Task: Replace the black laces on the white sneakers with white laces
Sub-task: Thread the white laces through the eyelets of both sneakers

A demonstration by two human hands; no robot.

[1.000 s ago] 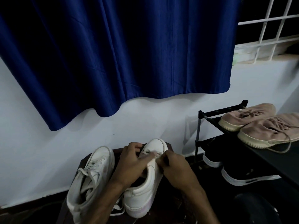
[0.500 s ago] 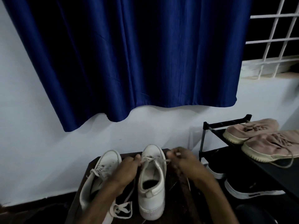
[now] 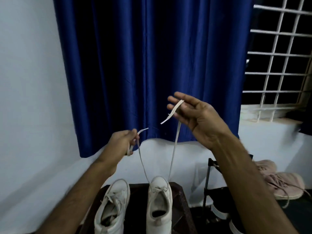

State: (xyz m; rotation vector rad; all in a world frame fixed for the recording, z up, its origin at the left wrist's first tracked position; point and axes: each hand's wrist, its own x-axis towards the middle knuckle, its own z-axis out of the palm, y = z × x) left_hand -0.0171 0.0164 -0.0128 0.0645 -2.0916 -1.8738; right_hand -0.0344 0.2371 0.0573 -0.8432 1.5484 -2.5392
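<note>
Your left hand (image 3: pixel 125 141) pinches one end of the flat white lace (image 3: pixel 174 149), your right hand (image 3: pixel 194 115) holds the other loosely — even both tips above the white leather sneaker (image 3: pixel 159 205) on the dark wooden bench (image 3: pixel 179 191).

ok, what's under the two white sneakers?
A dark brown tabletop; its surface shows between the left sneaker and right sneaker. The part beneath the soles is covered.
</note>
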